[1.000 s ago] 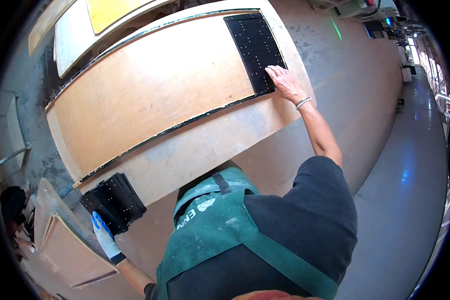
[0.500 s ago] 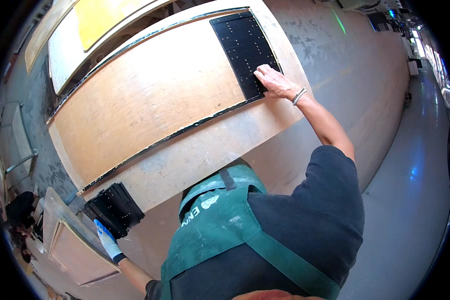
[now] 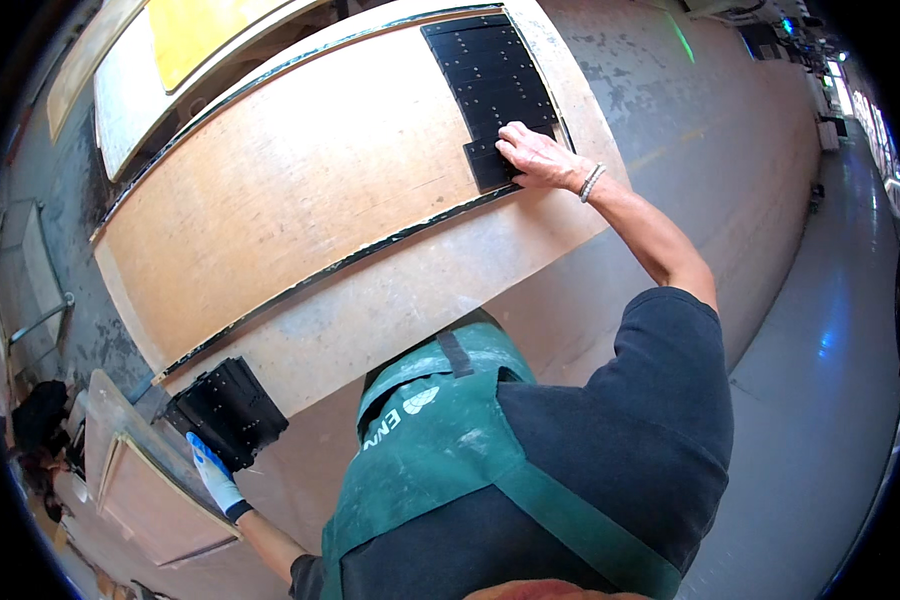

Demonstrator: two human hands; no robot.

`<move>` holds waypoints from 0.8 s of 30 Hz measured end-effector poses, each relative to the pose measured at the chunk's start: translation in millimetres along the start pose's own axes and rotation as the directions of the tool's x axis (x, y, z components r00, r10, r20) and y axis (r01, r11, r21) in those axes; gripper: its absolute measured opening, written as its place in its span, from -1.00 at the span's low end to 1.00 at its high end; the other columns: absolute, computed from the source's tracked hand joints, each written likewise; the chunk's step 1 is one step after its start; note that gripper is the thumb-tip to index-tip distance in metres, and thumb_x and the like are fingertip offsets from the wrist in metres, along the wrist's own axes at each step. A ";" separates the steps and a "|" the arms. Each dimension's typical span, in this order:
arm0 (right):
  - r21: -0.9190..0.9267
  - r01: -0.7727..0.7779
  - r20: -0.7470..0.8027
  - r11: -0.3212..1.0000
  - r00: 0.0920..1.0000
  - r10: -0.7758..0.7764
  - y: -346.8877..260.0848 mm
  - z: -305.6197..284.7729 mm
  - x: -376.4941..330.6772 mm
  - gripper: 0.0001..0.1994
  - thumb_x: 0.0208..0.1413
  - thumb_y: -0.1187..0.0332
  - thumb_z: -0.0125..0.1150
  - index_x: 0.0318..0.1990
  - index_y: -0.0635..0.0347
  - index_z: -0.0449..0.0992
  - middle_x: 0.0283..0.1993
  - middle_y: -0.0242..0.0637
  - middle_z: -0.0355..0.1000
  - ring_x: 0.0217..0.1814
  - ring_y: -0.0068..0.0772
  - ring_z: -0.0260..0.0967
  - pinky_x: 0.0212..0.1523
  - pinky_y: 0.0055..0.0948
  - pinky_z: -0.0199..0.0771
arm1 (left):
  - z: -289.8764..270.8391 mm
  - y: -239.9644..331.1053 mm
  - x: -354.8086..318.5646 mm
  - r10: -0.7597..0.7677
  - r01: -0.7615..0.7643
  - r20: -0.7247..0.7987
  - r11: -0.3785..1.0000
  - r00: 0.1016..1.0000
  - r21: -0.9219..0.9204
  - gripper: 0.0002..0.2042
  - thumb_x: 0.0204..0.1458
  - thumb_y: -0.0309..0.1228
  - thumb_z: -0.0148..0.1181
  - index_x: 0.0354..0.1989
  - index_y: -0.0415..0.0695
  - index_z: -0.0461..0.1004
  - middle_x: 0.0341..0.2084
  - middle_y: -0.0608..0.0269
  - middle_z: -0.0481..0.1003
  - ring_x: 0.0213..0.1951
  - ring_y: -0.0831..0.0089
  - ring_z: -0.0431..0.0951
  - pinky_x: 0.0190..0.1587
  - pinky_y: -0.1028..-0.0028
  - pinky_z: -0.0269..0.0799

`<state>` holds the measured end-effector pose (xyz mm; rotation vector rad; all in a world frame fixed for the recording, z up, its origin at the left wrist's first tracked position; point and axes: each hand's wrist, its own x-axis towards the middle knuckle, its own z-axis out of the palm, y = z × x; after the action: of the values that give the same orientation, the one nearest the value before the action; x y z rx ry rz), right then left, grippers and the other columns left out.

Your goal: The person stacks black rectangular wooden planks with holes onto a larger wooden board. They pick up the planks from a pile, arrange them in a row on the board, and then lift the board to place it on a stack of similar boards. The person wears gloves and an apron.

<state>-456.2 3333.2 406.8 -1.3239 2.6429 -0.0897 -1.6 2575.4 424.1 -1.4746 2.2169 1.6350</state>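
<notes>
My right hand, bare with a bracelet at the wrist, has its fingers curled over a black strip dotted with small holes. This strip juts out to the left of the block of black strips, which lie side by side at the right end of the wooden board. My left hand, in a blue and white glove, supports a bundle of black strips at the board's lower left corner. Its thumb side lies along the bundle; the other fingers are hidden beneath.
Dark raised rails run along the board's long edges. A yellow sheet and a white panel stand beyond it at upper left. Low at left lean more pale panels. Grey floor stretches along the right.
My right hand has slid slightly left, and the near black strip under it now sticks out past the others. The left hand and its bundle have hardly moved.
</notes>
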 end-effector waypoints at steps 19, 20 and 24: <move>0.088 0.026 0.090 0.996 0.995 -0.034 -78.8 -5.4 91.4 -0.43 -0.38 0.42 0.42 -0.10 0.49 0.40 -0.09 0.03 0.34 0.03 0.01 0.32 0.09 -0.21 0.38 | 0.4 8.8 -2.8 0.089 -0.094 0.030 0.973 0.996 0.211 -0.29 0.35 0.07 -0.27 0.44 -0.28 -0.03 0.45 0.04 0.01 0.43 0.24 0.05 0.43 0.33 -0.08; 0.107 0.022 0.072 0.994 0.997 -0.030 -78.5 -8.6 89.9 -0.42 -0.38 0.43 0.42 -0.10 0.49 0.39 -0.10 0.03 0.34 0.02 0.01 0.33 0.08 -0.20 0.39 | 2.6 9.5 -3.1 0.074 -0.077 0.020 0.978 0.997 0.195 -0.31 0.35 0.06 -0.27 0.44 -0.26 -0.02 0.45 0.06 0.01 0.43 0.25 0.05 0.43 0.34 -0.09; 0.091 -0.039 0.029 0.995 0.999 0.037 -79.7 -42.8 80.6 -0.44 -0.37 0.40 0.44 -0.12 0.46 0.39 -0.11 0.06 0.34 0.00 0.05 0.31 0.09 -0.16 0.39 | 8.8 15.5 -7.3 0.051 -0.047 -0.019 0.983 0.999 0.176 -0.33 0.35 0.04 -0.27 0.44 -0.23 0.00 0.45 0.09 0.02 0.43 0.26 0.06 0.42 0.37 -0.08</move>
<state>-448.8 3219.7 448.6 -1.2366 2.6067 -0.1847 -12.3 2587.0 435.3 -1.4119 2.3582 1.3980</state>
